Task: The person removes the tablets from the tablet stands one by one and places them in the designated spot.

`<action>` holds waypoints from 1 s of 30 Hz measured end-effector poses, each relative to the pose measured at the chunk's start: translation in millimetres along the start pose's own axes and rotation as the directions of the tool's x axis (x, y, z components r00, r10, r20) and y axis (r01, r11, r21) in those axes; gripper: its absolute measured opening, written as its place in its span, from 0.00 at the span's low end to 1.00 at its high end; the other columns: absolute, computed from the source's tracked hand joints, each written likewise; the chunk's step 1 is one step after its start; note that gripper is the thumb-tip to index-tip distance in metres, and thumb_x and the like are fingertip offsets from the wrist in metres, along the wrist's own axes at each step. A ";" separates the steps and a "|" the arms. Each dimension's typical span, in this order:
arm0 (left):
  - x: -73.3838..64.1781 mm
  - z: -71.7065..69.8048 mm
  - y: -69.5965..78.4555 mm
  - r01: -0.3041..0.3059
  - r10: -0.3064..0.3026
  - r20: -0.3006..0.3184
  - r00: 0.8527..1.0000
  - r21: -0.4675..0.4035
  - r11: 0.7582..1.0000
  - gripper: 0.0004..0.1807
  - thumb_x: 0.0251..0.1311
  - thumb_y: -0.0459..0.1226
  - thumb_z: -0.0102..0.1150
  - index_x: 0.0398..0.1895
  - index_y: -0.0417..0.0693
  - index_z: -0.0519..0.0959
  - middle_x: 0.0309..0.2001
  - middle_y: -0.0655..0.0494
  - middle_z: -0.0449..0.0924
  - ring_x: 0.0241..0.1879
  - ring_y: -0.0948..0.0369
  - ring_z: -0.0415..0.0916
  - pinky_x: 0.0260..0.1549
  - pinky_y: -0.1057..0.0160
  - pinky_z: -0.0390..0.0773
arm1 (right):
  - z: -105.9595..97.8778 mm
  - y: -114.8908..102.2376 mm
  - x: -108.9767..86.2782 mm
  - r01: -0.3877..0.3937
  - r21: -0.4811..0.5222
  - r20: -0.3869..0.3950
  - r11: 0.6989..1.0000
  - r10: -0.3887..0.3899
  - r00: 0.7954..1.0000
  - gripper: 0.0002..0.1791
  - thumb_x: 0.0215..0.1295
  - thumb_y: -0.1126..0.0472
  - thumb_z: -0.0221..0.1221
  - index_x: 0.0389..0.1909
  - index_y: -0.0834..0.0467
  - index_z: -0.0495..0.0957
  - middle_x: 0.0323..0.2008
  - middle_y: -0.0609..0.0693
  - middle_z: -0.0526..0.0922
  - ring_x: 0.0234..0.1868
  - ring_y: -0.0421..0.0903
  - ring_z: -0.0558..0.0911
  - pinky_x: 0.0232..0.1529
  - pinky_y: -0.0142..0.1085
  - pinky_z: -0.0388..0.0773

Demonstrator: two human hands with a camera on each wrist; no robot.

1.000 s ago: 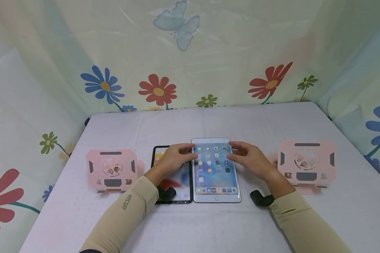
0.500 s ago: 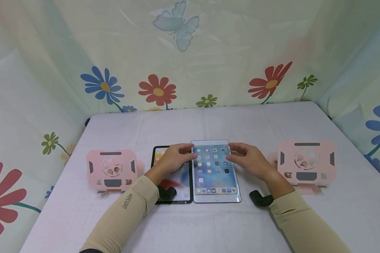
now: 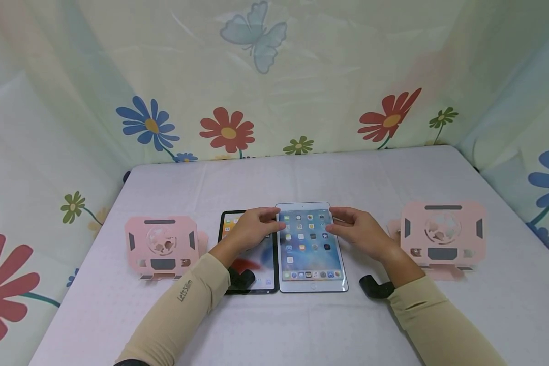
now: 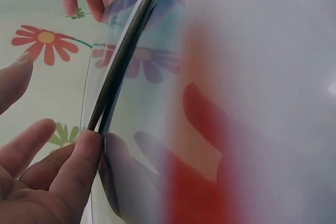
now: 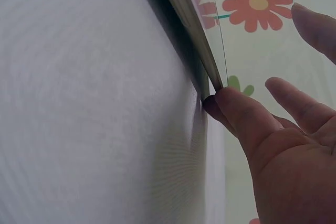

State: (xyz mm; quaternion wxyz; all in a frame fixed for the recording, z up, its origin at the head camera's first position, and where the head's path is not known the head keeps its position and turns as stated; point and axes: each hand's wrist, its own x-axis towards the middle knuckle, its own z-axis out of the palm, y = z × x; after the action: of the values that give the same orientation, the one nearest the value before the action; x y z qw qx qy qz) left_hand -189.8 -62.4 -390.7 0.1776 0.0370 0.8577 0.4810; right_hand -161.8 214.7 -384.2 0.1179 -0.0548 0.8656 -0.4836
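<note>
A white-framed tablet (image 3: 311,264) lies screen up in mid-table, its display lit with app icons. My left hand (image 3: 251,227) reaches over a black-framed tablet (image 3: 265,259), directly left of the white one, and touches the white tablet's upper left edge. On the opposite upper edge rest fingertips of my right hand (image 3: 363,231). Both wrist views show fingers (image 4: 86,156) against the tablet's thin side while the thumb (image 5: 315,30) stays apart. A thin straight line runs above each edge; whether it is a clear sheet or a reflection, I cannot tell.
Pink tablet stands with dark pads are upright at both sides, a left stand (image 3: 163,264) and a right stand (image 3: 442,253). Black camera mounts (image 3: 376,287) sit at the wrists. A flowered curtain (image 3: 329,76) surrounds the white-covered table (image 3: 302,335).
The white tablet's top end has shifted slightly toward me, apparently lowering, and both hands followed only a little. The black-framed tablet and the stands have stayed put.
</note>
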 end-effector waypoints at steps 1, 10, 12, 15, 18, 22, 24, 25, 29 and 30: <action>0.0 -0.1 0.3 0.001 -0.001 0.002 1.000 -0.002 1.000 0.30 0.62 0.49 0.67 0.67 0.55 0.76 0.61 0.54 0.78 0.61 0.56 0.73 0.64 0.51 0.69 | 0.5 -0.3 0.2 -0.001 0.000 -0.001 1.000 0.001 1.000 0.38 0.68 0.51 0.64 0.71 0.66 0.64 0.70 0.64 0.67 0.68 0.60 0.70 0.64 0.52 0.69; 0.9 -0.5 2.3 0.011 -0.011 0.014 1.000 -0.003 1.000 0.30 0.61 0.50 0.68 0.66 0.55 0.76 0.61 0.55 0.78 0.61 0.57 0.73 0.63 0.52 0.70 | 2.9 -2.0 -0.2 -0.018 -0.010 -0.008 1.000 0.018 1.000 0.38 0.68 0.52 0.64 0.72 0.66 0.63 0.69 0.66 0.66 0.68 0.61 0.70 0.64 0.52 0.69; 0.7 -0.6 3.0 0.017 -0.017 0.015 1.000 0.003 1.000 0.30 0.61 0.50 0.68 0.67 0.55 0.76 0.61 0.55 0.78 0.61 0.57 0.73 0.62 0.52 0.70 | 3.2 -2.6 -0.4 -0.021 -0.013 -0.009 1.000 0.021 1.000 0.38 0.68 0.52 0.64 0.72 0.66 0.63 0.69 0.66 0.66 0.68 0.61 0.70 0.64 0.53 0.69; 0.4 -0.5 4.3 0.025 -0.025 0.015 1.000 0.015 1.000 0.30 0.62 0.50 0.68 0.67 0.56 0.76 0.61 0.55 0.78 0.61 0.57 0.73 0.63 0.52 0.70 | 3.3 -3.5 -0.6 -0.020 -0.010 -0.007 1.000 0.020 1.000 0.38 0.68 0.52 0.64 0.72 0.66 0.63 0.69 0.66 0.67 0.68 0.62 0.70 0.64 0.53 0.69; 0.4 0.1 5.1 0.030 -0.030 0.016 0.999 0.031 0.999 0.30 0.62 0.51 0.68 0.67 0.57 0.76 0.61 0.55 0.78 0.60 0.57 0.73 0.62 0.51 0.71 | 3.3 -4.2 -0.7 -0.019 -0.007 -0.003 1.000 0.019 1.000 0.38 0.68 0.53 0.64 0.72 0.67 0.62 0.69 0.66 0.67 0.68 0.62 0.70 0.64 0.53 0.69; -0.1 1.1 5.7 0.028 -0.029 0.017 0.999 0.050 0.998 0.31 0.61 0.52 0.68 0.67 0.58 0.76 0.60 0.56 0.78 0.59 0.57 0.73 0.62 0.51 0.71 | 3.5 -4.1 -1.1 -0.028 -0.015 0.006 0.999 0.028 1.000 0.39 0.68 0.52 0.64 0.73 0.66 0.62 0.70 0.66 0.65 0.69 0.62 0.68 0.64 0.54 0.68; -0.9 1.3 6.0 0.025 -0.026 0.018 1.000 0.061 0.998 0.31 0.61 0.52 0.67 0.67 0.58 0.75 0.60 0.55 0.78 0.59 0.57 0.74 0.62 0.50 0.70 | 3.8 -4.0 -1.3 -0.034 -0.024 0.012 0.999 0.034 0.999 0.39 0.69 0.50 0.63 0.73 0.66 0.61 0.70 0.66 0.65 0.69 0.62 0.68 0.65 0.54 0.68; -1.4 1.3 6.3 0.024 -0.025 0.018 1.000 0.066 0.998 0.31 0.61 0.52 0.67 0.67 0.59 0.75 0.60 0.55 0.79 0.59 0.57 0.74 0.62 0.50 0.70 | 4.0 -4.1 -1.5 -0.036 -0.030 0.014 0.999 0.036 0.999 0.40 0.69 0.50 0.63 0.73 0.66 0.61 0.71 0.66 0.65 0.69 0.62 0.68 0.65 0.54 0.67; -3.8 1.6 7.7 0.022 -0.023 0.010 1.000 0.093 0.995 0.32 0.61 0.54 0.67 0.69 0.59 0.74 0.59 0.54 0.78 0.59 0.56 0.74 0.62 0.49 0.71 | 4.8 -5.6 -2.8 -0.030 -0.053 0.014 0.998 0.030 0.999 0.39 0.69 0.50 0.62 0.73 0.67 0.61 0.70 0.66 0.65 0.69 0.62 0.68 0.64 0.55 0.68; -4.4 1.7 8.1 0.020 -0.021 0.006 1.000 0.102 0.995 0.33 0.61 0.54 0.66 0.69 0.59 0.74 0.59 0.53 0.78 0.59 0.55 0.73 0.62 0.49 0.71 | 5.1 -6.5 -3.3 -0.023 -0.063 0.011 0.998 0.024 1.000 0.39 0.70 0.50 0.62 0.73 0.67 0.61 0.70 0.66 0.65 0.69 0.63 0.67 0.64 0.55 0.68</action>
State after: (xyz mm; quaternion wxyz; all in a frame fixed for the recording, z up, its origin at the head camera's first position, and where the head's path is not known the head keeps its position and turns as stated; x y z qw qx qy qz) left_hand -185.9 -57.7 -383.5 0.1832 0.0390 0.8809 0.4347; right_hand -157.4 207.8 -380.7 0.1271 -0.0511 0.8802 -0.4543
